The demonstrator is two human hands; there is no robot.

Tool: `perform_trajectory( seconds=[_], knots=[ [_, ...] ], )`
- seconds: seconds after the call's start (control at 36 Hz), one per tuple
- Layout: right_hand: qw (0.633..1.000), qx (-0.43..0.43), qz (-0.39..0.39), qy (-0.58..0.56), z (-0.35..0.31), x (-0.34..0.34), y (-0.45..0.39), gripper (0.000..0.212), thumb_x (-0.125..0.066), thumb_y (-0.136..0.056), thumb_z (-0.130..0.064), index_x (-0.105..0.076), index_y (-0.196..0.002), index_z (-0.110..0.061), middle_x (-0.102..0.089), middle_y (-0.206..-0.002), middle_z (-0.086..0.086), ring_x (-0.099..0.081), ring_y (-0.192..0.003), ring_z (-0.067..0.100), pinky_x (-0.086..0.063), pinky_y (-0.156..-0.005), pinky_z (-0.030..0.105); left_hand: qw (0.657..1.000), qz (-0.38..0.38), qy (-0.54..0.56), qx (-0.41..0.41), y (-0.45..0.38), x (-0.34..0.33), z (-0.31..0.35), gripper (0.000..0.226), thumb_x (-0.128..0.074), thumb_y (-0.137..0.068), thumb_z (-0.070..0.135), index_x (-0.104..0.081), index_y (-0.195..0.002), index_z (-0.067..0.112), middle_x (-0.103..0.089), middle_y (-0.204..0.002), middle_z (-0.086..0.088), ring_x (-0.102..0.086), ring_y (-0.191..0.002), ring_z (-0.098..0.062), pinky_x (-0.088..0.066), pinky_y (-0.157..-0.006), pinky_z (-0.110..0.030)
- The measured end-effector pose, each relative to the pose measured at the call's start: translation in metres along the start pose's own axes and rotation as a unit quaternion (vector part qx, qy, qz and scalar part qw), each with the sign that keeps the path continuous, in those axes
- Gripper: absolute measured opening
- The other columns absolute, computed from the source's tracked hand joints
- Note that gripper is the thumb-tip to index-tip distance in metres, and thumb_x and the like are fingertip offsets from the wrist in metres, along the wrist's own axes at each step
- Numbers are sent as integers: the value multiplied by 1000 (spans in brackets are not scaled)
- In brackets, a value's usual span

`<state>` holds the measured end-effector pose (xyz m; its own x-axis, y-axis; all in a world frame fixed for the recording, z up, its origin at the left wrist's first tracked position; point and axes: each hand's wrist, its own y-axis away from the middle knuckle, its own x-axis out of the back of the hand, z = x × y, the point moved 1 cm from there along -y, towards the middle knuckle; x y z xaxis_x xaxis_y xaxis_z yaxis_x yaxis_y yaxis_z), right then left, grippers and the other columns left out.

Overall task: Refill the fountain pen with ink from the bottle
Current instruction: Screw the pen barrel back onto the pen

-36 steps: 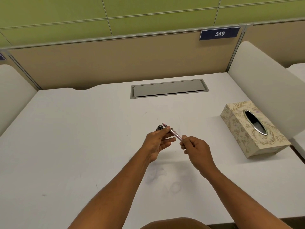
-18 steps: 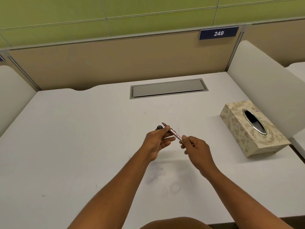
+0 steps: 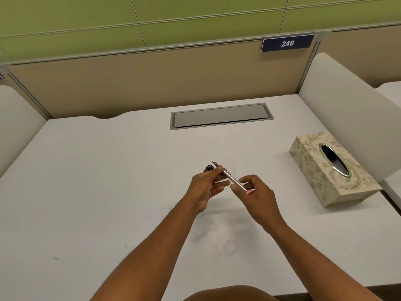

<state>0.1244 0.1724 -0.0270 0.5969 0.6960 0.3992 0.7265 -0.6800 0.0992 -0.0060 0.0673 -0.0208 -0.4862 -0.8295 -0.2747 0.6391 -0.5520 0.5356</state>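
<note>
A slim pink fountain pen (image 3: 232, 179) is held level over the middle of the white desk (image 3: 108, 181), its nib pointing away and to the left. My left hand (image 3: 206, 187) pinches it near the nib end. My right hand (image 3: 255, 192) grips the rear end, where a pink piece shows between the fingers. A small dark ink bottle (image 3: 209, 168) stands on the desk just behind my left fingers, its mouth showing and most of its body hidden by the hand.
A patterned tissue box (image 3: 329, 168) sits at the right. A grey cable-tray lid (image 3: 221, 115) is set into the desk's far side. White dividers stand at the left and right (image 3: 347, 114); a beige partition closes the back.
My right hand has slid back along the pen toward its rear end, baring more of the barrel. The left hand and the bottle stay where they were.
</note>
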Motion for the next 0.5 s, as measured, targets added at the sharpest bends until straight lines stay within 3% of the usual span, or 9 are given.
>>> perform_trajectory(
  seconds=[0.11, 0.25, 0.36, 0.5],
  knots=[
    [1000, 15, 16, 15, -1, -1, -1, 9, -71, -88, -36, -66, -85, -29, -67, -79, -10, -57, -65, 4, -48, -64, 26, 1000, -5, -1, 1, -2, 0, -1, 33, -69, -94, 33, -73, -115, 7, -79, -105, -5, -76, -99, -24, -56, -83, -29],
    [1000, -1, 9, 16, -1, -2, -3, 26, -54, -99, -39, -71, -84, -25, -71, -76, -4, -67, -75, 24, -53, -72, 42, 1000, -5, -5, 4, -3, -1, -1, 30, -68, -95, 32, -75, -111, 8, -79, -103, -5, -76, -97, -23, -57, -83, -28],
    [1000, 9, 6, 17, -2, 0, -2, 20, -68, -87, -51, -65, -96, -33, -68, -82, -8, -61, -72, 12, -51, -67, 30, 1000, -7, 1, 5, -5, -1, 0, 34, -69, -94, 32, -74, -115, 6, -79, -104, -6, -77, -88, -18, -57, -85, -29],
    [998, 27, 20, 46, -1, 0, -3, 12, -70, -88, -41, -66, -84, -30, -67, -76, -11, -55, -62, 4, -44, -61, 24, 1000, -8, -2, 8, -5, -4, -1, 32, -69, -94, 31, -74, -111, 6, -80, -102, -7, -76, -96, -23, -57, -83, -29]
  ],
)
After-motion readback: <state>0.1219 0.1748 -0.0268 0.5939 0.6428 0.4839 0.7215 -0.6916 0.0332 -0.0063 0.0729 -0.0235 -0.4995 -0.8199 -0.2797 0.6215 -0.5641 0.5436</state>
